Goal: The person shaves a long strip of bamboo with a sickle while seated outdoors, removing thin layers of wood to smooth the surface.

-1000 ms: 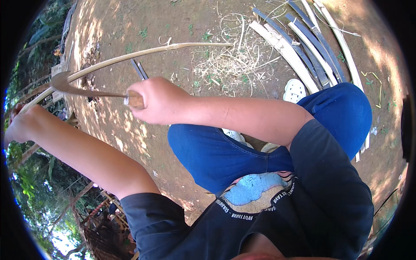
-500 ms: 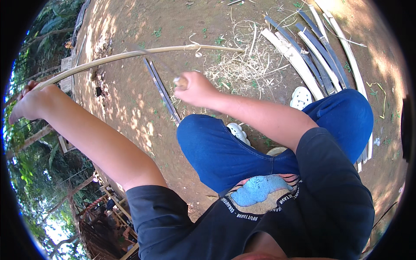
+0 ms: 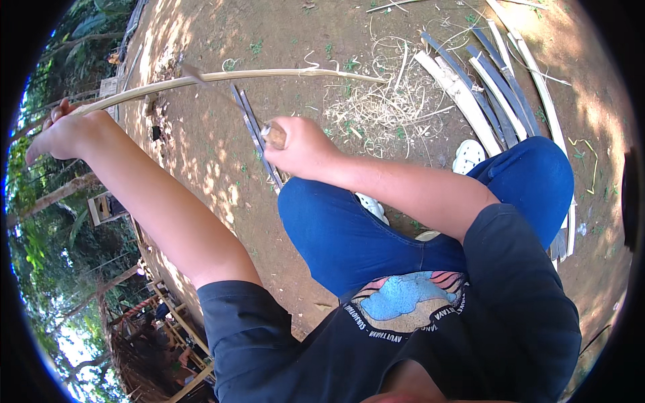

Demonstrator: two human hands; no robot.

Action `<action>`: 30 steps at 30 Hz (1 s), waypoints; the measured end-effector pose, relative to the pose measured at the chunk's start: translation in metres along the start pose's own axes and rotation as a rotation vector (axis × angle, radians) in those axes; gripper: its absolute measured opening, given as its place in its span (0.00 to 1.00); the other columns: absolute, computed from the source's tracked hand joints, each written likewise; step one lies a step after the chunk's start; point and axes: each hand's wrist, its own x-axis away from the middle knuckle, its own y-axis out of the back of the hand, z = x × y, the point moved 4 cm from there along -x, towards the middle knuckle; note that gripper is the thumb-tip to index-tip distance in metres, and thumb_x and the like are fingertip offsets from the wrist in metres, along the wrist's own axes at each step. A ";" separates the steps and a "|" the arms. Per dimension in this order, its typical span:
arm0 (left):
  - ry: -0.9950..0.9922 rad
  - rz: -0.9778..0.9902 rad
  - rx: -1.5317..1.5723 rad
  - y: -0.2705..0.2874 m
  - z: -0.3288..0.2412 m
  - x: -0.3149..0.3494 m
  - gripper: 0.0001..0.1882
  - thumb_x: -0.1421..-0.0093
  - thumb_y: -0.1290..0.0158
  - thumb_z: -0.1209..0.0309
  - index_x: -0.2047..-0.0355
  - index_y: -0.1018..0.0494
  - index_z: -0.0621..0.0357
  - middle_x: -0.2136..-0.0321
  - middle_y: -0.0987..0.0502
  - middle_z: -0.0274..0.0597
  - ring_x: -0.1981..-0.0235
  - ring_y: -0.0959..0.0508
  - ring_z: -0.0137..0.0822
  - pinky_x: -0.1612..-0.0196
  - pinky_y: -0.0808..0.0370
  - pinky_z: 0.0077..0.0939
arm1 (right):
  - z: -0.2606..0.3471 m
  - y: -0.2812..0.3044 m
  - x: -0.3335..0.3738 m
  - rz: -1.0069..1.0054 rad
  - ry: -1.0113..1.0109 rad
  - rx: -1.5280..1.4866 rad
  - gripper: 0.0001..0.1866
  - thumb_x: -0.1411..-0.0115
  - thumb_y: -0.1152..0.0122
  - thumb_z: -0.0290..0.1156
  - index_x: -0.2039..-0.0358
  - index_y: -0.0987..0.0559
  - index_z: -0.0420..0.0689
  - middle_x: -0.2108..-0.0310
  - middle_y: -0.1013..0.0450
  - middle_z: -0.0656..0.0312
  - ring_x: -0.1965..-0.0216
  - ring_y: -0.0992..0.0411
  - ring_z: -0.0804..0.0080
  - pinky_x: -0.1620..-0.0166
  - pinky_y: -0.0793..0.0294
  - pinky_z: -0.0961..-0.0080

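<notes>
A: What is the ground like?

B: Bare brown earth, dappled with sunlight towards ten o'clock, and a few small green weeds. It's outdoors: trees fill the rim from eight to ten o'clock, with a wooden structure between seven and eight

A: And what lies about on it?

B: Curly pale shavings at one o'clock, split lengths, some pale and some dark, at two, and a pair of narrow dark strips between ten and eleven, just beside the right hand

A: Where is the long pale strip?

B: It bows across the upper part, from the left hand between nine and ten o'clock over to the shavings at one. The left fingers are curled round its near end

A: And the right hand?

B: Clenched on the wooden handle of a knife, near the middle towards eleven o'clock, apart from the strip. The blurred blade points to half past ten and overlaps the strip in view; I can't tell whether they touch
</notes>
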 end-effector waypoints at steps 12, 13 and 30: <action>0.026 -0.044 -0.059 0.009 -0.010 0.018 0.36 0.35 0.82 0.34 0.76 0.46 0.54 0.83 0.37 0.37 0.79 0.32 0.34 0.59 0.26 0.29 | -0.088 0.044 -0.010 -0.027 -0.089 0.305 0.09 0.47 0.40 0.31 0.70 0.25 0.39 0.76 0.26 0.60 0.76 0.28 0.72 0.71 0.27 0.71; 0.029 -0.055 -0.075 0.013 -0.007 0.015 0.36 0.35 0.82 0.34 0.76 0.46 0.54 0.83 0.37 0.37 0.79 0.33 0.34 0.60 0.26 0.29 | -0.072 0.040 -0.006 0.010 -0.221 0.148 0.08 0.48 0.40 0.31 0.71 0.25 0.40 0.77 0.26 0.58 0.75 0.27 0.72 0.70 0.27 0.71; 0.013 -0.078 -0.025 0.013 0.010 -0.012 0.36 0.36 0.79 0.33 0.77 0.45 0.53 0.83 0.39 0.35 0.80 0.38 0.32 0.70 0.30 0.28 | -0.099 0.026 -0.004 -0.057 -0.188 0.194 0.10 0.48 0.40 0.31 0.68 0.24 0.39 0.75 0.24 0.56 0.73 0.26 0.68 0.65 0.23 0.69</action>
